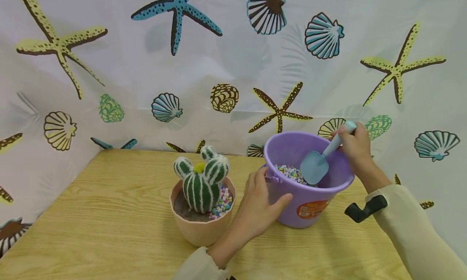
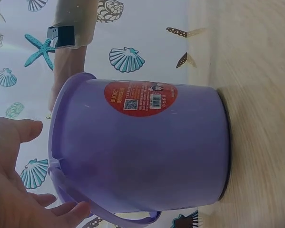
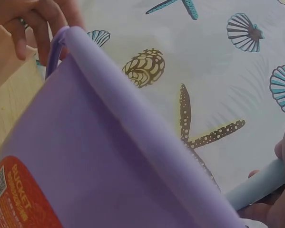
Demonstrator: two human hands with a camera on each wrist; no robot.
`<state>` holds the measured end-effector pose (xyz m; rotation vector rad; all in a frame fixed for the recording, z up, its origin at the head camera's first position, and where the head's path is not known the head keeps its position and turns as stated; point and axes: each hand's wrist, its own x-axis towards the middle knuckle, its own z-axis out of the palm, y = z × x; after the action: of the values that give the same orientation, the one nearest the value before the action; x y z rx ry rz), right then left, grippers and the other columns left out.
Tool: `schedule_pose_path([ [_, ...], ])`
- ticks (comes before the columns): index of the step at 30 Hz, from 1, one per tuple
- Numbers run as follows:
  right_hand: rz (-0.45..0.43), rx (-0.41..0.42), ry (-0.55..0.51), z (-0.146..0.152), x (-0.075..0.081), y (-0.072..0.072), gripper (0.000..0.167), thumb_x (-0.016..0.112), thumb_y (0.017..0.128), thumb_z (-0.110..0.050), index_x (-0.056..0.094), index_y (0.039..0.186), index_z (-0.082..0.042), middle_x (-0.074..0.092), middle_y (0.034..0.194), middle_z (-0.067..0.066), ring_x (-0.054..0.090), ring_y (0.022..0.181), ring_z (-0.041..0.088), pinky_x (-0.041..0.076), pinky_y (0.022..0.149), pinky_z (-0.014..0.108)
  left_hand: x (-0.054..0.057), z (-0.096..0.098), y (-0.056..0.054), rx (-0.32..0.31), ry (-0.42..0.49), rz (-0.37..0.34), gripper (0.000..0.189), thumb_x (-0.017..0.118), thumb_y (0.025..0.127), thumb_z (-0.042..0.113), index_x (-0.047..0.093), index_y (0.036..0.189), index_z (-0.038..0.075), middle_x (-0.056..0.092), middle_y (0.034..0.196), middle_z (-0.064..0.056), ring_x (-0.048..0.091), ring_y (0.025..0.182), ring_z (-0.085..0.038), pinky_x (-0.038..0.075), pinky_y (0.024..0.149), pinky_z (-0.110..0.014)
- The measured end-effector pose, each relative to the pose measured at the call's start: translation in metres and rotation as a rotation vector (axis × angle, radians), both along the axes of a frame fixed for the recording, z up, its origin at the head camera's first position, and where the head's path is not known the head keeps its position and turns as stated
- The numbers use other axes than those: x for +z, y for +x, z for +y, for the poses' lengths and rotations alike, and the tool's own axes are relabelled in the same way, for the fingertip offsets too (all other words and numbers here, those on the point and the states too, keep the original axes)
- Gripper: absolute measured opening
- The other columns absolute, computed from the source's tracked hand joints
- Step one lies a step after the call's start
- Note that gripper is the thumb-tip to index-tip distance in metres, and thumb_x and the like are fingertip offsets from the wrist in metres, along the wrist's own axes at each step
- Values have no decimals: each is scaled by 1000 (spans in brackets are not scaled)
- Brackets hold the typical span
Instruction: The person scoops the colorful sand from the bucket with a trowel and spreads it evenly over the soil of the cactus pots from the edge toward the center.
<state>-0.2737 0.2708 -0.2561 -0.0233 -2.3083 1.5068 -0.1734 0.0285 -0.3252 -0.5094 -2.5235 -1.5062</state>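
Note:
In the head view, my right hand (image 1: 355,146) grips the handle of a light blue trowel (image 1: 314,168), its blade angled down inside a purple bucket (image 1: 303,203). Small multicoloured pebbles (image 1: 290,172) lie in the bucket. My left hand (image 1: 257,205) is at the bucket's left rim near the handle attachment, thumb spread and fingers only loosely bent. In the left wrist view, its fingertips (image 2: 75,213) meet the bucket handle (image 2: 109,216). Left of the bucket stands a peach pot (image 1: 198,233) with a green-and-white fuzzy cactus (image 1: 200,189). Coloured pebbles (image 1: 222,205) cover the pot's right side; grey material shows at left.
The pot and bucket stand close together on a wood-grain table (image 1: 109,207), with bare tabletop left of the pot. Behind the table hangs a white curtain (image 1: 226,61) printed with starfish and shells. A black wrist mount (image 1: 366,209) sticks out from the right sleeve.

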Motion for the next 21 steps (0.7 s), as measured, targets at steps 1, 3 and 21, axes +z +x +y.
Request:
schedule_pose_path([
  [1,8,14,16,0,-1,-1,18,37,103,-19,43,110,-4,57,85,-9,59,80,1,51,68,16,1,1,-1,6,-3,5,81,67,87,38,25,147,4,37,137,-18,42,125,-30,40,103,-49],
  [3,23,50,38,0,-2,-2,16,39,102,-19,44,110,-5,58,84,-12,59,81,0,50,70,15,2,4,-4,18,-6,10,84,68,86,41,24,148,4,36,139,-18,40,127,-30,39,104,-49],
  [21,124,249,228,-7,-14,-12,29,48,100,-17,43,115,8,61,97,5,55,90,-4,41,84,15,-8,12,-24,46,4,2,104,70,82,50,8,153,7,24,153,-19,36,134,-39,32,109,-54],
])
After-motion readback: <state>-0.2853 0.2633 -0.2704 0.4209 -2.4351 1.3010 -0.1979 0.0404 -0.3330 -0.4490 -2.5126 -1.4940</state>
